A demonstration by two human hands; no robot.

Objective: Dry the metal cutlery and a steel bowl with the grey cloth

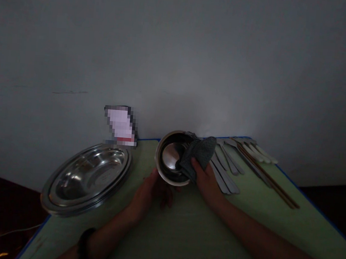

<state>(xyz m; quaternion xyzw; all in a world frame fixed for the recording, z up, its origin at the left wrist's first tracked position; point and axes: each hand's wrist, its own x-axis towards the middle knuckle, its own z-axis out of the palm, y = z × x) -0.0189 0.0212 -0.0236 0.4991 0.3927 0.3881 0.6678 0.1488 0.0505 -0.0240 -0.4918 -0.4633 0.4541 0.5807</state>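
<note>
A round steel bowl (171,156) is tilted toward me above the middle of the table, its inside showing. My left hand (153,190) supports it from below at the lower left, fingers curled behind and under the rim and partly hidden. My right hand (205,179) is closed on a dark grey cloth (199,153), pressed over the bowl's right rim and partly inside it. The cloth hides the right part of the bowl. Below the hands lies the pale green tabletop (171,233).
Stacked oval steel dishes (47,199) stand at the left. A phone-like device (121,125) leans on the wall behind them. At the right lie flat metal utensils (221,177), brown chopsticks (272,183) and several white-handled utensils (255,152). The wall (178,58) borders the table's back edge.
</note>
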